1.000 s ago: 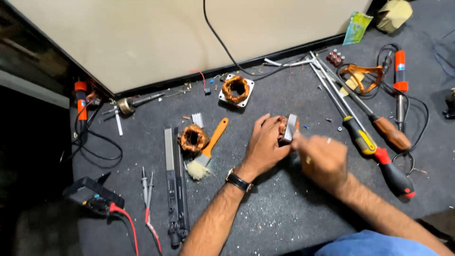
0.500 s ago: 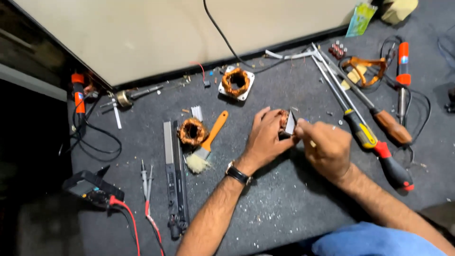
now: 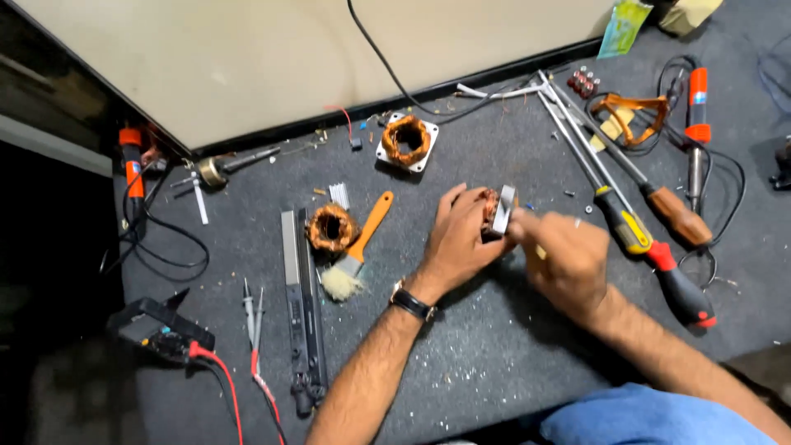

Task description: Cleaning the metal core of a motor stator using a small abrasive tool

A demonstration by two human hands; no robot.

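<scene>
Barely shifted, left hand and right hand grip copper-wound stator.

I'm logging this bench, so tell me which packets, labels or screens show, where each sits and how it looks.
Sachet: far edge, right of centre; flat, green and blue.
Multimeter: near left corner; dark body, its screen angled away and unreadable, red lead attached.
Neither hand touches them: left hand and right hand hold a copper-wound stator.

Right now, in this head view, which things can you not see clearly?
- Motor coil: mostly covered by the left hand.
- Right hand: motion-blurred, so whatever its fingers pinch is unclear.
- Multimeter: in dark shadow at the mat edge.
- Small screws near the screwdrivers: too small.
</scene>
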